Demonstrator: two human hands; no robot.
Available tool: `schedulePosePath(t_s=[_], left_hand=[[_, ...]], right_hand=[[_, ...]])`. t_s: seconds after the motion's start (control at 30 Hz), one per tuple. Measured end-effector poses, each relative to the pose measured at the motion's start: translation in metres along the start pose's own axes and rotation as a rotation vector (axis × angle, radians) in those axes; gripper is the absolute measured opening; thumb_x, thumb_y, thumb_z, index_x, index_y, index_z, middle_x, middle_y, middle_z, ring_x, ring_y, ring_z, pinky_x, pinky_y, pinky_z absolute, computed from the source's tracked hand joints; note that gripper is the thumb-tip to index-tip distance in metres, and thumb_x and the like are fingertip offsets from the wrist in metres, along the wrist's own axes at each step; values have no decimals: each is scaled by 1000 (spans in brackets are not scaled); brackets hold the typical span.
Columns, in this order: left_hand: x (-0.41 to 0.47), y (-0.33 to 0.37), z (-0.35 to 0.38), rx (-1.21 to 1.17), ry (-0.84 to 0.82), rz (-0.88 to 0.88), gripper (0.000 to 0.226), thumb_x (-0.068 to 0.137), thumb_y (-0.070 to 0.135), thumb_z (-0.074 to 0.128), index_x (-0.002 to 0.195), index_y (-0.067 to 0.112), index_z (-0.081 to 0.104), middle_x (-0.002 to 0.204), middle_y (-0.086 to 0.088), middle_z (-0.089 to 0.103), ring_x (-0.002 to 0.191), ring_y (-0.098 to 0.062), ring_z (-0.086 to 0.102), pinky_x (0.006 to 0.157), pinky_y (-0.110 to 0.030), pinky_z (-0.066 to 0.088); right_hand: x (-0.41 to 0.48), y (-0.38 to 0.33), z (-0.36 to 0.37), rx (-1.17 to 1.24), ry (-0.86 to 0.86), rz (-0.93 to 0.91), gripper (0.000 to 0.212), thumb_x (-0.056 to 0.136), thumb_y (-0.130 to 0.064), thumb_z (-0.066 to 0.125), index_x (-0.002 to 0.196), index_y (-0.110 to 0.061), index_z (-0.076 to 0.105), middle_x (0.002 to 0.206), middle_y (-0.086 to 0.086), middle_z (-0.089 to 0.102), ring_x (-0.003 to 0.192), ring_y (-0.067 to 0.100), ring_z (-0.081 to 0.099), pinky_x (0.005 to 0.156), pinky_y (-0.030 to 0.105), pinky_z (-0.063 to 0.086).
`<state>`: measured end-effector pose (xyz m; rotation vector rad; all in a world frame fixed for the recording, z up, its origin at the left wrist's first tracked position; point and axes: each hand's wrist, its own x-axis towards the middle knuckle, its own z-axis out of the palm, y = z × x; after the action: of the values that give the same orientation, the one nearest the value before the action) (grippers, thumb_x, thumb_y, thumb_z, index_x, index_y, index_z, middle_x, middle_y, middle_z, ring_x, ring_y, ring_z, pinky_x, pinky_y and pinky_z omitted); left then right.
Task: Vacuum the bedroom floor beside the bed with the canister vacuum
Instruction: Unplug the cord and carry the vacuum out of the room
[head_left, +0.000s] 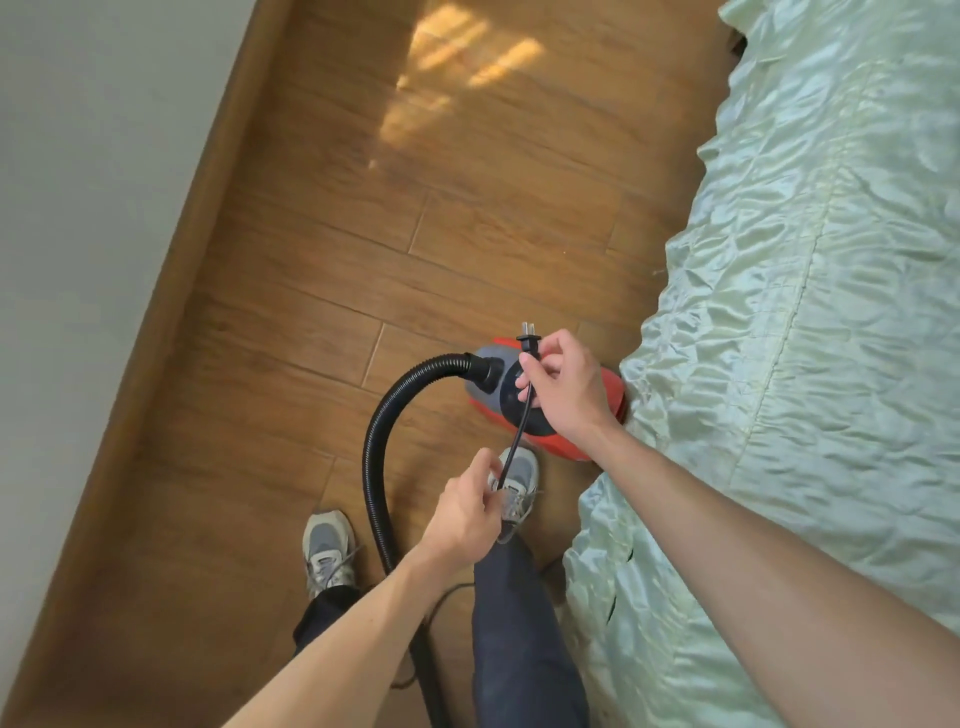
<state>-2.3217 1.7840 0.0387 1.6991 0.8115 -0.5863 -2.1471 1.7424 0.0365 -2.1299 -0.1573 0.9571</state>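
Nearest the camera, two bare forearms are seen reaching forward and down, above two dark trouser legs (519, 623). Two grey shoes are planted on the floor (363, 260): the left shoe (327, 551) set back, the right shoe (522, 478) further forward, with its toe just beside the vacuum (613, 397). One black ribbed hose (374, 452) is seen rising between the legs; it arches up to the left and is plugged into the grey front of the vacuum.

One black cord (519, 431) is held between the two hands. It is pinched low by the left hand (462, 512), with thumb and curled fingers closed on it above the right shoe. Its upper end is pinched by the right hand (566, 387), with thumb and fingertips closed just below the one plug (529, 340), whose two metal prongs are pointed upward. The remaining fingers of the right hand are curled.

The one vacuum, red with a grey and dark top, is stood on the floor under the right hand, and its red side is touching the hanging edge of the bed (805, 312). The bed is covered by one crinkled pale green spread along the whole right side.

Wood-look planks are laid beyond. One brown skirting (171, 312) is run along the left, under one pale wall (78, 208). Several patches of sunlight (441, 78) are cast on the far floor.
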Motion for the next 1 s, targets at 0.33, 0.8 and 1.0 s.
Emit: schedulePosePath(t_s=[0.33, 0.8, 1.0], left_hand=[[4, -21, 32, -14, 22, -12, 26, 96, 3, 48, 93, 24, 34, 76, 6, 49, 72, -15, 50, 70, -36, 45], [100, 11, 156, -339, 211, -165, 16, 94, 4, 57, 89, 12, 43, 73, -9, 59, 67, -26, 55, 56, -16, 41], [128, 15, 179, -564, 242, -313, 24, 93, 7, 61, 81, 20, 45, 79, -9, 63, 83, -36, 68, 76, -52, 59]], right_hand=[[-5, 26, 7, -69, -63, -42, 12, 98, -15, 59, 98, -7, 50, 71, 6, 71, 56, 16, 66, 63, 36, 58], [76, 85, -42, -405, -335, -259, 8, 97, -21, 58, 99, -17, 52, 74, 5, 69, 59, 15, 68, 61, 31, 52], [92, 90, -32, -553, -459, -349, 8, 97, -22, 60, 101, -19, 54, 77, 3, 67, 68, 19, 68, 73, 38, 55]])
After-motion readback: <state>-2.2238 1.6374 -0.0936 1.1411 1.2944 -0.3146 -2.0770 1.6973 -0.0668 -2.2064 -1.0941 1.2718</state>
